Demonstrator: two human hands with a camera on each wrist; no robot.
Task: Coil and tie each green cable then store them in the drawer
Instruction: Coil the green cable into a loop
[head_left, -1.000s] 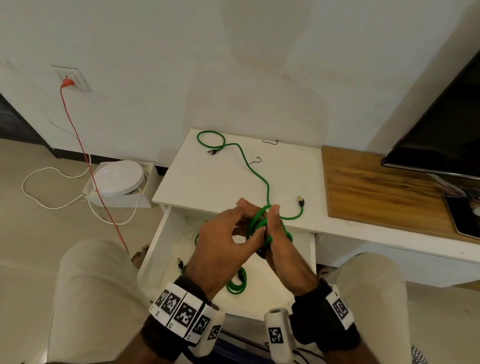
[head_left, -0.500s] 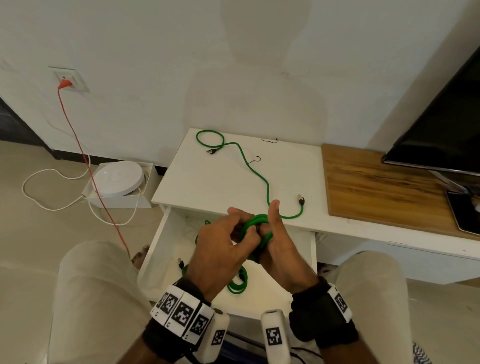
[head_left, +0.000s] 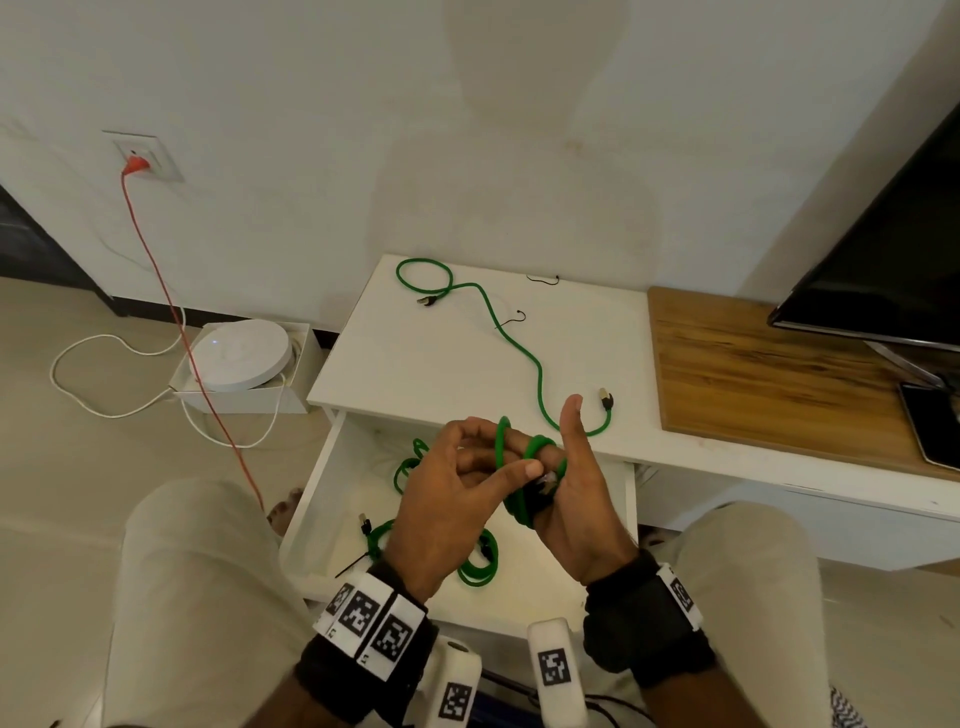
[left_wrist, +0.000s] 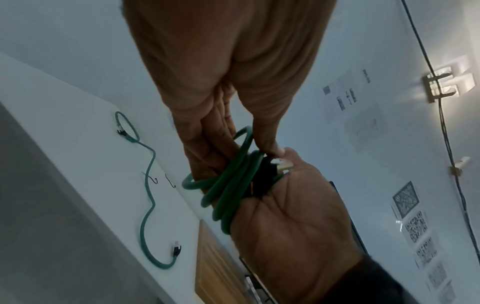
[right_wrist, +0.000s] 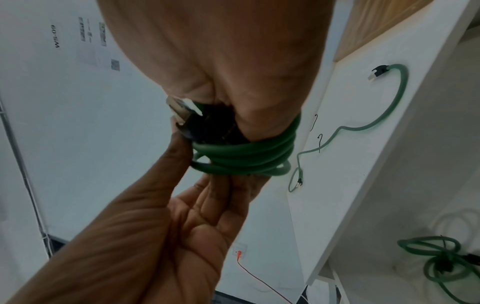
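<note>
A green cable coil (head_left: 519, 467) is looped around the fingers of my right hand (head_left: 571, 483), whose thumb stands straight up off it. My left hand (head_left: 457, 493) pinches the coil, and its thumb presses the cable's plug (left_wrist: 283, 164) against my right palm. From the right wrist the coil (right_wrist: 246, 156) wraps those fingers, with the plug (right_wrist: 182, 111) sticking out. Both hands hover over the open white drawer (head_left: 311, 499). A loose green cable (head_left: 519, 348) lies uncoiled on the white tabletop (head_left: 415, 374). Tied green coils (head_left: 478, 566) lie in the drawer.
Two thin black ties (head_left: 543, 279) (head_left: 514, 317) lie on the tabletop near the loose cable. A wooden top (head_left: 753, 379) with a TV (head_left: 883, 249) is to the right. On the floor at left are a white round device in a box (head_left: 244, 358) and an orange cord (head_left: 171, 312).
My right thumb has lifted off the coil and now points up. My left thumb has slid across onto the plug end. Both hands stay over the drawer.
</note>
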